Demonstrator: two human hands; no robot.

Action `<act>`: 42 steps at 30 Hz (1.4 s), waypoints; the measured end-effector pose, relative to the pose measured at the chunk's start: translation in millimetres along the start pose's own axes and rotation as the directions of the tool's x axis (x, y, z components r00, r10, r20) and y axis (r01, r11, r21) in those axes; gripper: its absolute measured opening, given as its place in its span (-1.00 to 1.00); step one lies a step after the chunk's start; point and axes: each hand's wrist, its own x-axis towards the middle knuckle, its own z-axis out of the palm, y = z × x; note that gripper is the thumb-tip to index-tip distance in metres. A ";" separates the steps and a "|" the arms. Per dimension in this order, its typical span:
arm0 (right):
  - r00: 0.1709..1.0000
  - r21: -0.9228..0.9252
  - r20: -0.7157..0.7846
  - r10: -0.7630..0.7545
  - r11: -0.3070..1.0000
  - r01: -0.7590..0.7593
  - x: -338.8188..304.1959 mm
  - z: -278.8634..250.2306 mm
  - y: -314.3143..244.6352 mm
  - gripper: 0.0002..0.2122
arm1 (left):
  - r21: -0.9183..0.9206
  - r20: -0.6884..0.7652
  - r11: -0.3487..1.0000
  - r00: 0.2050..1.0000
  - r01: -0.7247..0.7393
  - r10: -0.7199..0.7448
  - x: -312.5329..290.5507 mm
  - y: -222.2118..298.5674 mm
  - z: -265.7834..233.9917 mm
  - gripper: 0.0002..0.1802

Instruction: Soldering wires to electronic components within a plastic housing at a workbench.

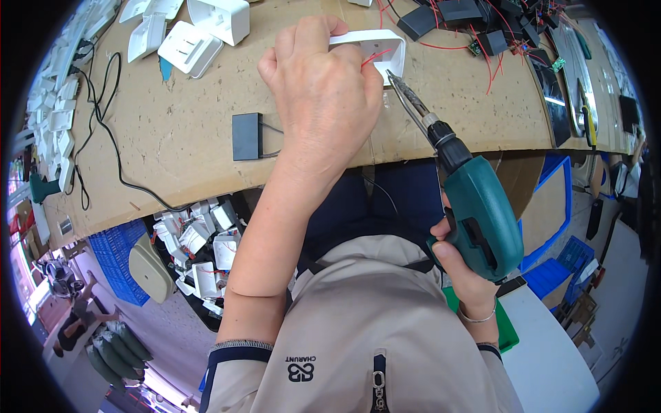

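My left hand [320,96] is closed around a white plastic housing [397,54] at the far edge of the cardboard-covered table. Short red wires [375,58] stick up inside the housing, beside the fingers. In my right hand [468,275] is a green soldering gun [487,210], its grip partly hidden behind the body. The gun's metal tip points up and left and reaches the housing's near right corner. Whether it touches a joint there is too small to tell. Nearer me lies a small black box [246,136] with thin dark leads.
White housings [191,48] lie at the far left, and a black cable [117,148] curls along that side. Black boxes with red wires [460,14] pile up at the far right. Below the table's left edge, a black bin holds white parts [206,268] near a blue crate [113,258].
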 end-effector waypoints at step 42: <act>0.980 -0.182 -0.012 -0.200 0.964 0.195 18.3 15.9 12.7 -0.39 | -0.005 0.007 0.996 0.996 0.086 -0.086 1.1 4.8 2.4 -0.87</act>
